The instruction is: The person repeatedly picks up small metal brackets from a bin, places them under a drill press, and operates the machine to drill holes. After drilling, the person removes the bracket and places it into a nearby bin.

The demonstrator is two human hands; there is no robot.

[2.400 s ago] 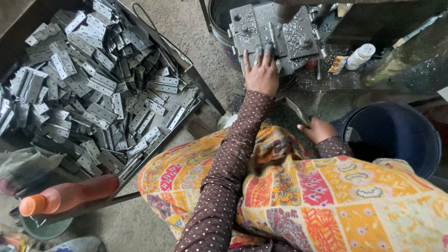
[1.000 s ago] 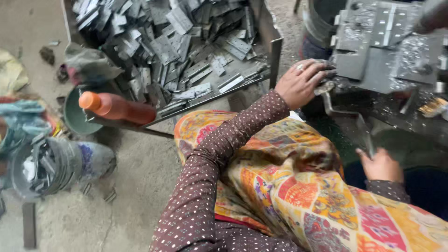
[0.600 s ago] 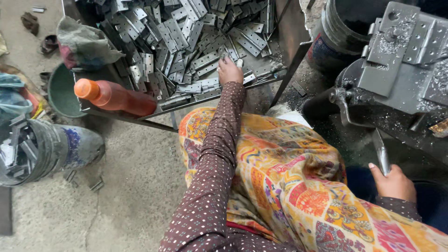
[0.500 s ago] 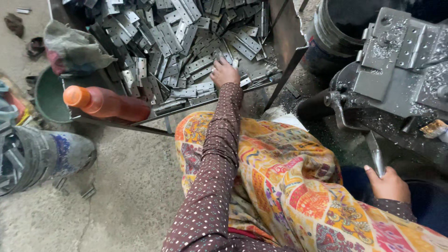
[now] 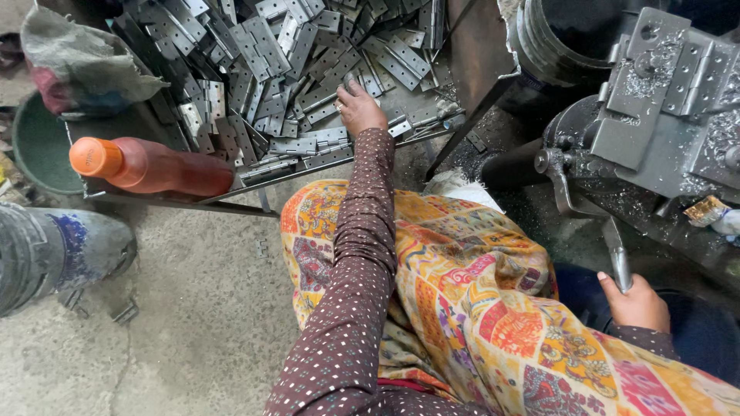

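My left hand (image 5: 359, 109) reaches into a heap of grey metal hinges (image 5: 254, 69) lying in a low metal tray (image 5: 455, 58), its fingers curled down on the hinges at the tray's near edge. Whether it grips one I cannot tell. My right hand (image 5: 635, 302) is closed around the metal lever handle (image 5: 618, 262) of a grey press machine (image 5: 663, 100) at the right. My arm wears a brown dotted sleeve and a bright patterned cloth covers my lap.
A bottle with an orange cap (image 5: 146, 166) lies on the tray's front edge. A green basin (image 5: 38, 146) and a cloth bag (image 5: 73, 58) sit at the left, a grey bucket (image 5: 54, 250) below them. A dark round bin (image 5: 563, 38) stands behind the press.
My left hand left the press, swung left and came down on the hinge pile. My right hand stayed on the lever. The view turned left toward the tray.
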